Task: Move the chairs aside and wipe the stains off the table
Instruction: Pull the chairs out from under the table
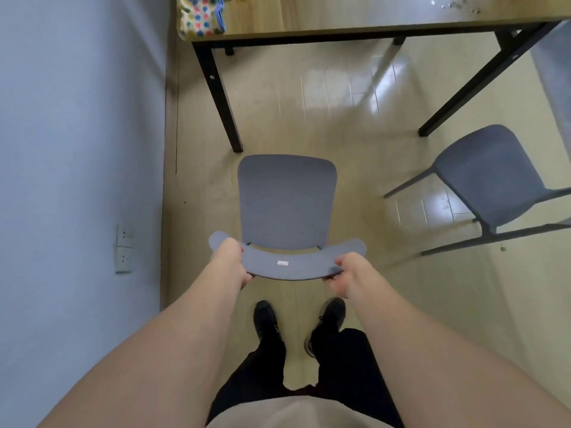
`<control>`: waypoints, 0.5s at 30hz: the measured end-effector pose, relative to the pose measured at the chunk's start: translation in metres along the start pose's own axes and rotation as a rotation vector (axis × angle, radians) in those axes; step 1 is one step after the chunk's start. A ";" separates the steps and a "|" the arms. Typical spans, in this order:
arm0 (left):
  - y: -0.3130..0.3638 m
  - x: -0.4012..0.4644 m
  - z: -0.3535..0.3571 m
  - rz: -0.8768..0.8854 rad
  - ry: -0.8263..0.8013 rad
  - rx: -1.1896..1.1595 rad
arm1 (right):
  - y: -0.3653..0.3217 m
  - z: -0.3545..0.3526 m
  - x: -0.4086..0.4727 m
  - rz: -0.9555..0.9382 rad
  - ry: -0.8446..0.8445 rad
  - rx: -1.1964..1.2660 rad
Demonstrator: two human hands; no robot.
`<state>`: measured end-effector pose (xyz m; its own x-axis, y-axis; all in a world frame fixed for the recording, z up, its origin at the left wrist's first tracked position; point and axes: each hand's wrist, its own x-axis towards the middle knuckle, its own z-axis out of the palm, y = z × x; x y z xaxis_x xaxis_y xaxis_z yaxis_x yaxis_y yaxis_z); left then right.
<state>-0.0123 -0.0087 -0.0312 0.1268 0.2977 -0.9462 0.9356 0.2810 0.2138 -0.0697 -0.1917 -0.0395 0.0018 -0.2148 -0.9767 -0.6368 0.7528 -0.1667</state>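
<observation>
I stand back from the wooden counter point(370, 13), whose near edge spans the top of frame, droplet stains point(454, 4) glinting at its far right. A second grey chair point(491, 177) sits angled off the right corner. The grey chair point(285, 202) before me faces the counter, clear of its legs; my left hand point(230, 257) and right hand point(344, 273) each clamp an end of its backrest, likely to shift it aside. A spotted cloth point(200, 15) waits at the left corner.

Pale blue wall point(77, 118) (w/ two sockets point(124, 248)), glossy beige floor point(340, 97)
</observation>
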 end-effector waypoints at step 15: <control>0.111 -0.040 0.061 0.228 -0.266 0.000 | -0.143 0.062 -0.018 -0.170 -0.161 -0.077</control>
<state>0.1063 -0.0453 0.0155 0.4137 0.1044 -0.9044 0.8735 0.2345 0.4267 0.0696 -0.2569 -0.0069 0.2330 -0.2274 -0.9455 -0.6735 0.6636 -0.3255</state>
